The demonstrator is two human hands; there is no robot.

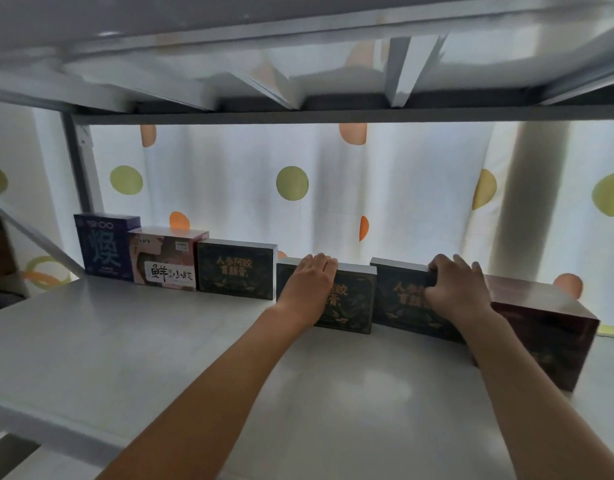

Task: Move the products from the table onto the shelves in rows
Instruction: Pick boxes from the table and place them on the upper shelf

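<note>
Several product boxes stand in a row at the back of a white shelf [108, 341]. From the left: a purple box [104, 247], a pink box [165, 259], then a dark green box [236, 270] with gold lettering. My left hand [309, 284] grips the top edge of a second dark green box [354, 306], fingers curled over it. My right hand [456, 289] grips the top right edge of a third dark green box [399, 296]. A dark red box [548, 327] stands at the right end, closer to me.
The underside of the upper shelf [298, 64] hangs low overhead. A metal upright [85, 168] stands at the back left. Behind the row hangs a white curtain [402, 188] with coloured dots.
</note>
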